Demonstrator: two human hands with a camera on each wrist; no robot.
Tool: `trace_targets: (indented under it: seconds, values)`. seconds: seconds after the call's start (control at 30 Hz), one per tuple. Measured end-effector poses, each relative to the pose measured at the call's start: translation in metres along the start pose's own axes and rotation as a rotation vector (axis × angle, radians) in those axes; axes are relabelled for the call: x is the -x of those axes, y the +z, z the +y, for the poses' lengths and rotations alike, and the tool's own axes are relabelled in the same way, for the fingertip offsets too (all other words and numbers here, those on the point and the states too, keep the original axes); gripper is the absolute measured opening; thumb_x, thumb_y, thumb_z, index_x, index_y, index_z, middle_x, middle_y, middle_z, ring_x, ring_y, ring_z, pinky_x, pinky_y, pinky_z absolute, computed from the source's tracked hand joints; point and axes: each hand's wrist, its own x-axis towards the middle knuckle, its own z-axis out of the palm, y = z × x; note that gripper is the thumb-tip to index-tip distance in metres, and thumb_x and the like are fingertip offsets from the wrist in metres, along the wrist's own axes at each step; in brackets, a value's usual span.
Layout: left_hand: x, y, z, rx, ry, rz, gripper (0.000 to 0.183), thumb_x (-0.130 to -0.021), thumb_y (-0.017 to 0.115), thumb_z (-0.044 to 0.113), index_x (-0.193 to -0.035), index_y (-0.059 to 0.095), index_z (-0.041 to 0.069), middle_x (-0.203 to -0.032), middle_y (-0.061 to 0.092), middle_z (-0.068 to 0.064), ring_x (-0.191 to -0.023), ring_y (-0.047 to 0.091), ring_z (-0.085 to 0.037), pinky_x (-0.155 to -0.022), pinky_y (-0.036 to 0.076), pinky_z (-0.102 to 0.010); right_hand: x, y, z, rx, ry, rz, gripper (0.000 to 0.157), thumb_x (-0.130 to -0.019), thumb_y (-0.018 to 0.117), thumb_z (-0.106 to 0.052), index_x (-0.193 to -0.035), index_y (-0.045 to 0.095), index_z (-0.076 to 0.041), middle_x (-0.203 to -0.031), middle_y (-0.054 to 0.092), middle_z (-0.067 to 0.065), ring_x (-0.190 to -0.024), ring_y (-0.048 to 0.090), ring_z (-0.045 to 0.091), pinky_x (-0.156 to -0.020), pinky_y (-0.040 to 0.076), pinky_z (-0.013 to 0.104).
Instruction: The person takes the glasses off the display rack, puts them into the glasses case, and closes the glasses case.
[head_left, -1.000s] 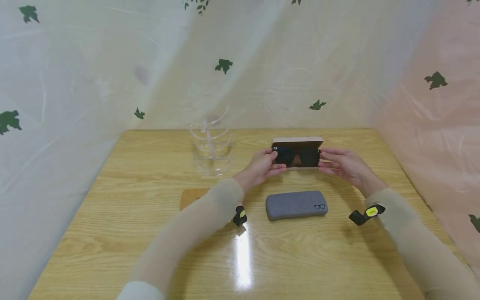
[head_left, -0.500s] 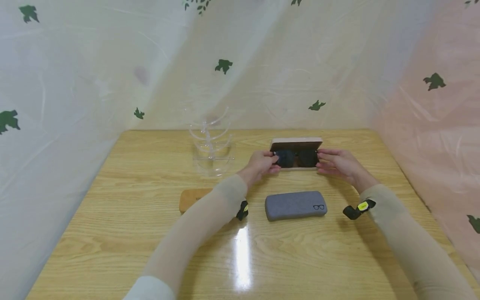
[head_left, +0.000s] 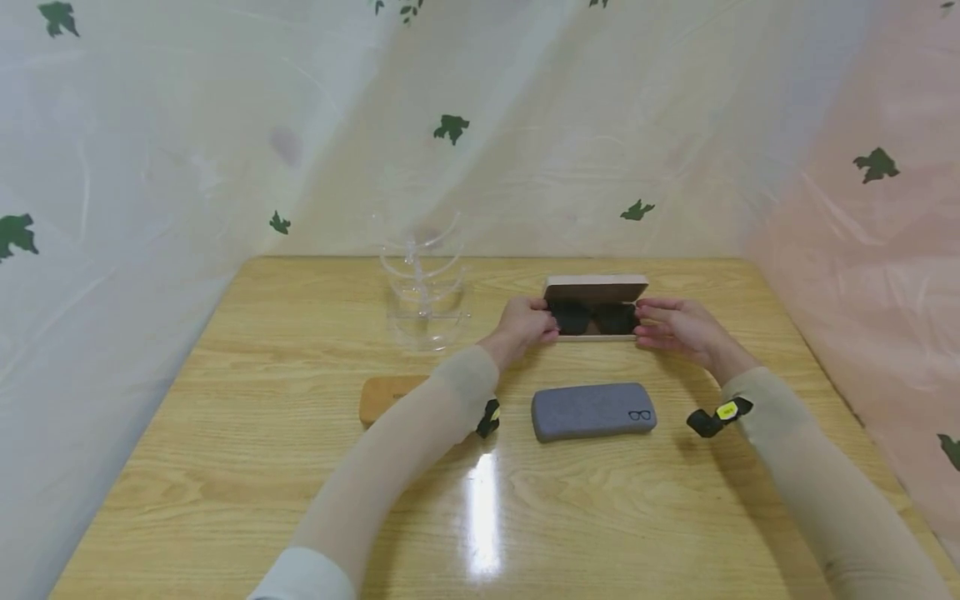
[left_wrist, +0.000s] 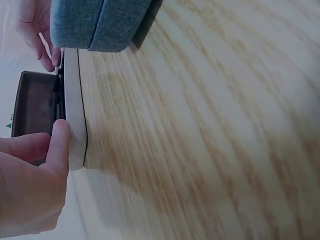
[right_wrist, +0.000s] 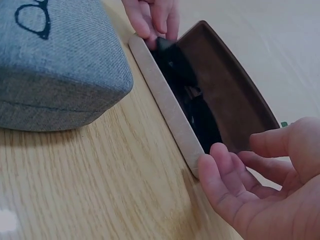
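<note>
A pair of dark sunglasses (head_left: pixel 615 318) lies in an opened glasses case (head_left: pixel 596 292) with a brown lining and pale outer shell, lid tipped up at the back. My left hand (head_left: pixel 522 325) pinches the left end of the sunglasses, fingertips reaching over the case's rim. In the left wrist view its thumb (left_wrist: pixel 60 135) lies along the pale front wall. At the opposite end is my right hand (head_left: pixel 686 329), fingers loosely bent and spread. The right wrist view has its fingertips (right_wrist: pixel 216 150) right at the case's corner and the end of the dark lenses.
A grey-blue fabric glasses case (head_left: pixel 592 411) lies closed in front of the opened one. A tan case (head_left: pixel 386 396) is partly hidden under the left forearm. Farther left stands a clear tiered display rack (head_left: pixel 423 292). A patterned sheet (head_left: pixel 525 150) hangs behind the wooden table (head_left: pixel 600 517).
The sunglasses have gone down into the case, and more of the brown lid lining shows above them. Both hands have shifted slightly, staying at the two ends; the right fingers have loosened.
</note>
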Motion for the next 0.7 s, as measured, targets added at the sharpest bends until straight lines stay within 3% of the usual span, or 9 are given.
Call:
trace_targets:
  seconds: [0.2,0.27,0.43,0.57,0.7]
  values:
    - [0.0006,-0.001,0.0009,-0.016,0.016,-0.014,0.046,-0.095,0.056,-0.01,-0.14,0.053,-0.007,-0.112,0.067,-0.019,-0.093,0.069,-0.024,-0.085,0.061,-0.031,0.0007,-0.001,0.0012,-0.003,-0.01,0.013,0.059,-0.11,0.046,-0.019,-0.157,0.023,0.007,-0.128,0.057,0.005,-0.095,0.069,0.011,-0.094,0.057,0.032]
    - [0.0012,-0.0021,0.0011,-0.018,0.016,-0.013,0.044,-0.096,0.057,-0.009,-0.14,0.054,-0.007,-0.106,0.067,-0.017,-0.085,0.066,-0.021,-0.082,0.061,-0.031,0.0012,-0.0011,0.0016,-0.009,-0.011,0.009,0.059,-0.109,0.047,-0.018,-0.157,0.023,0.007,-0.123,0.059,0.001,-0.096,0.069,0.012,-0.094,0.057,0.032]
    - [0.0021,-0.0055,0.0019,0.011,0.006,0.0,0.041,-0.097,0.058,-0.008,-0.138,0.057,-0.006,-0.098,0.064,-0.014,-0.074,0.062,-0.017,-0.076,0.062,-0.029,0.0029,-0.0002,0.0019,-0.008,-0.017,-0.011,0.058,-0.11,0.044,-0.019,-0.158,0.021,0.006,-0.131,0.054,0.005,-0.099,0.068,0.012,-0.096,0.056,0.032]
    - [0.002,-0.0072,0.0035,0.032,0.003,-0.006,0.039,-0.097,0.059,-0.006,-0.136,0.058,-0.006,-0.104,0.066,-0.018,-0.08,0.065,-0.017,-0.082,0.062,-0.032,0.0028,-0.0005,0.0028,-0.013,-0.024,-0.018,0.058,-0.11,0.044,-0.018,-0.158,0.021,0.006,-0.129,0.055,0.005,-0.1,0.068,0.012,-0.096,0.056,0.032]
    - [0.0035,-0.0073,0.007,-0.008,0.009,-0.018,0.038,-0.098,0.058,-0.004,-0.136,0.06,-0.003,-0.117,0.067,-0.021,-0.088,0.065,-0.018,-0.091,0.059,-0.038,0.0024,-0.0014,0.0034,-0.042,-0.027,-0.023,0.06,-0.11,0.046,-0.018,-0.158,0.02,0.006,-0.122,0.061,0.0,-0.099,0.068,0.013,-0.095,0.056,0.032]
